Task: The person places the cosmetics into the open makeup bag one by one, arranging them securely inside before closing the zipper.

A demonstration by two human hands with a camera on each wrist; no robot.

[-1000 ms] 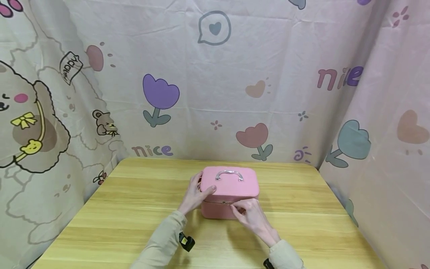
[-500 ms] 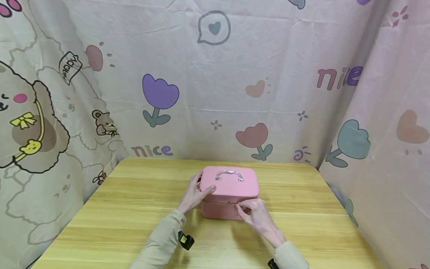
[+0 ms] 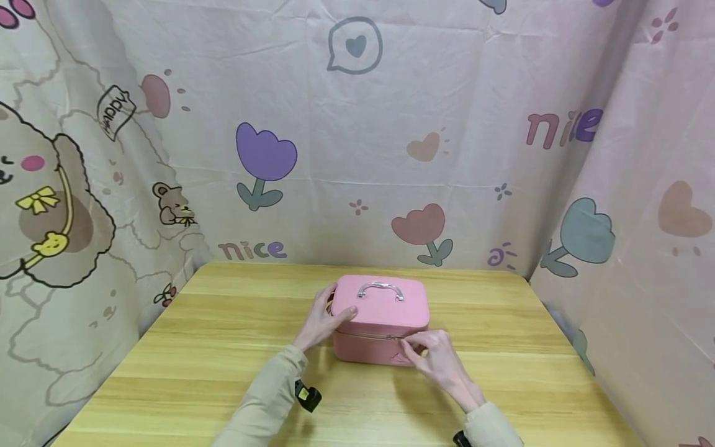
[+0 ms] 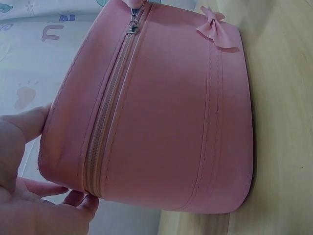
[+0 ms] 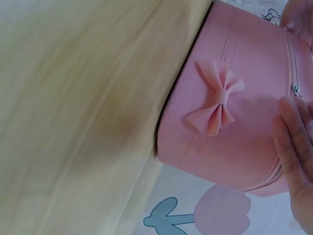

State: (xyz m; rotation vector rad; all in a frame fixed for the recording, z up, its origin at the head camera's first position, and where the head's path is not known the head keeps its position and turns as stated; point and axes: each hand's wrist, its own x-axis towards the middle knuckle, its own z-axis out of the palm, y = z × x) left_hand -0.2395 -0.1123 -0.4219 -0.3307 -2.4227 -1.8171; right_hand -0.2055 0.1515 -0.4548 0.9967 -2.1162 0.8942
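A pink zip case (image 3: 371, 347) with a silver handle (image 3: 381, 287) on its lid stands upright on the table. My left hand (image 3: 322, 318) holds its left side, thumb on the lid's edge and fingers round the side. My right hand (image 3: 438, 357) pinches the pull of the zip slider on the front, right of the middle. In the left wrist view the zip slider (image 4: 132, 28) sits at the top, and the teeth on the near side of it look meshed. A pink bow (image 5: 221, 98) decorates the front, low down, in the right wrist view.
The wooden table (image 3: 234, 347) reaches out on both sides of the case. A printed curtain (image 3: 357, 143) hangs behind it, with more curtain at the left and right. Black wrist cameras (image 3: 307, 395) sit at both sleeves.
My right hand has moved to the right along the case's front, drawing the zip slider with it. My left hand has kept its place on the case.
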